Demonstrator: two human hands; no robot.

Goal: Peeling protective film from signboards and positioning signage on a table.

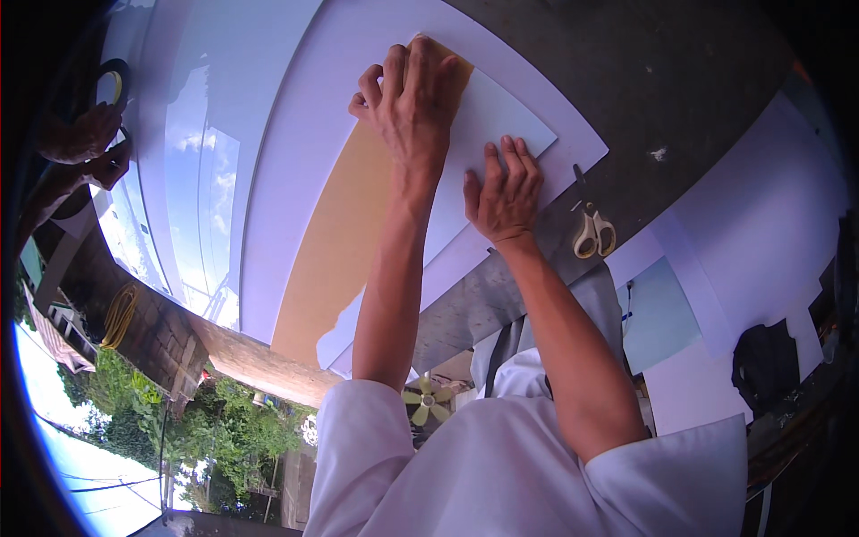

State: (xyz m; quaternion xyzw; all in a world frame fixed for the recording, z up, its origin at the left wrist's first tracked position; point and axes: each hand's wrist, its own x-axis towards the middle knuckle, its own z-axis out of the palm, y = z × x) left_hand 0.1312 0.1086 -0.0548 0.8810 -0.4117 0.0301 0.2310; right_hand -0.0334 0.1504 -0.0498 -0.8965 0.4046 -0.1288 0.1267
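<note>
My left hand (407,112) is at the far end of a long tan paper sheet (335,219), its fingers bent down over the end; the fingertips are partly hidden. The sheet's near end has a ragged white edge. Beneath and to its right lies a pale bluish-white panel (501,107), on top of a larger white board (286,143). My right hand (508,190) rests on the panel near its right edge, fingers spread and holding nothing. Scissors with cream handles (594,234) lie to the right of that hand.
At the far left, another person's hands (85,148) are by a roll of tape (111,85) and glossy, reflective sheets (201,170). More white sheets (743,206) lie at the right, with a black cloth-like item (766,362). A yellow coiled hose (119,316) is at lower left.
</note>
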